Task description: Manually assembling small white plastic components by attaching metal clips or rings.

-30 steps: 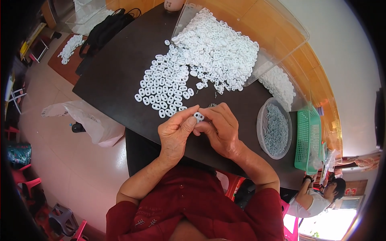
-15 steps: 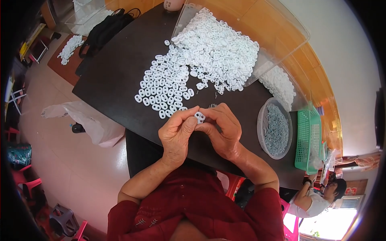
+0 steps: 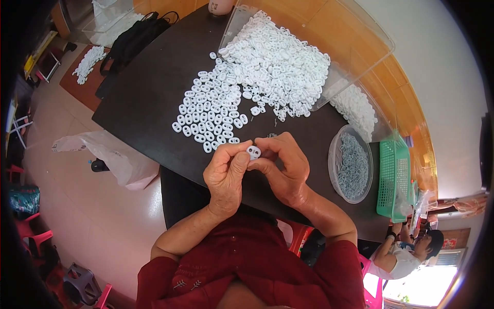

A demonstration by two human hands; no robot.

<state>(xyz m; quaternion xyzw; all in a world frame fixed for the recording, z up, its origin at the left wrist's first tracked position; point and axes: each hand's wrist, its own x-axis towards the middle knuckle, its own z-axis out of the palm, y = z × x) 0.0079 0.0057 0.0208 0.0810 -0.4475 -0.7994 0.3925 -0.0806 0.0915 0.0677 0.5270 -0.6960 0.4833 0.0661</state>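
both hands, left (image 3: 226,172) and right (image 3: 285,167), pinch one white piece (image 3: 253,152) between fingertips, raised for a close look. sorted pieces (image 3: 208,119) lie flat in rows beside the heap (image 3: 278,64), within easy reach.

We see a dark table (image 3: 149,98) bearing rows of white plastic pieces (image 3: 208,121), a clear tray (image 3: 314,41), a round bowl (image 3: 334,154) and a green basket (image 3: 393,180).

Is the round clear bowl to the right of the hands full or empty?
Partly full: the round clear bowl holds a heap of small grey metal pieces, with bare rim around them.
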